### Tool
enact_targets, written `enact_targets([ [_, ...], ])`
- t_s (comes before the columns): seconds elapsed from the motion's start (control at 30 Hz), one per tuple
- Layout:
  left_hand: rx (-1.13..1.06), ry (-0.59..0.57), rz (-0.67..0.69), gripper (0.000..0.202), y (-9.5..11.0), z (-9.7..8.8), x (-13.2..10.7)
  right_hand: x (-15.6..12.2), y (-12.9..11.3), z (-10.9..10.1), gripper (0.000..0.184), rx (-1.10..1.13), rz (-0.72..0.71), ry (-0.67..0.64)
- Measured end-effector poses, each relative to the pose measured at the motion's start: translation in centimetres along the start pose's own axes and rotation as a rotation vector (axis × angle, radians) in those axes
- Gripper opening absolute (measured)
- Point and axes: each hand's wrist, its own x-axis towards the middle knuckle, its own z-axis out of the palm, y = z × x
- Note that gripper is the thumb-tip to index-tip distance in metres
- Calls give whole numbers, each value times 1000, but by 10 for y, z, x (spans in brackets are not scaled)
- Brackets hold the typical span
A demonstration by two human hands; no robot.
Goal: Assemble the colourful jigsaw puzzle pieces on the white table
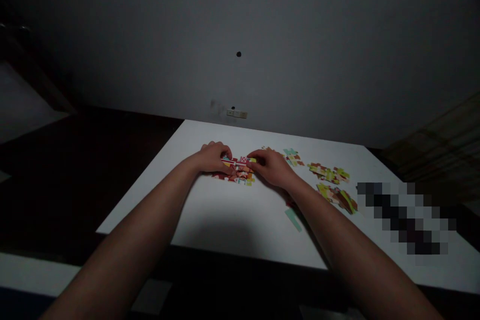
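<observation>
In the head view, my left hand (214, 157) and my right hand (273, 166) face each other over the white table. Between them are jigsaw puzzle pieces (242, 160) printed in red, white and yellow. The fingertips of both hands pinch these pieces from opposite sides. Whether the pieces are locked together I cannot tell. Just in front lies a joined patch of puzzle (240, 178) in red, orange and yellow, partly hidden by my left fingers. Behind my right hand, more puzzle pieces (293, 156) in pale green and red show in part.
To the right lie two clusters of green and brown puzzle pieces, a far one (329, 173) and a near one (337, 198). A pale green strip (293, 220) lies beside my right forearm. A pixelated dark object (403, 220) rests at the right of the table (232, 230). A wall with a socket (237, 113) stands behind.
</observation>
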Motion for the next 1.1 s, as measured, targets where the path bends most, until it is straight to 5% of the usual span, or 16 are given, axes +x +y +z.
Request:
enact_targets([
  [0.77,23,32,-3,47,-3,7,5,4,0,10,23,-361,-126,-45],
  [1.1,68,132,27,58,4,19,12,-4,-5,2,29,-266,-170,-64],
])
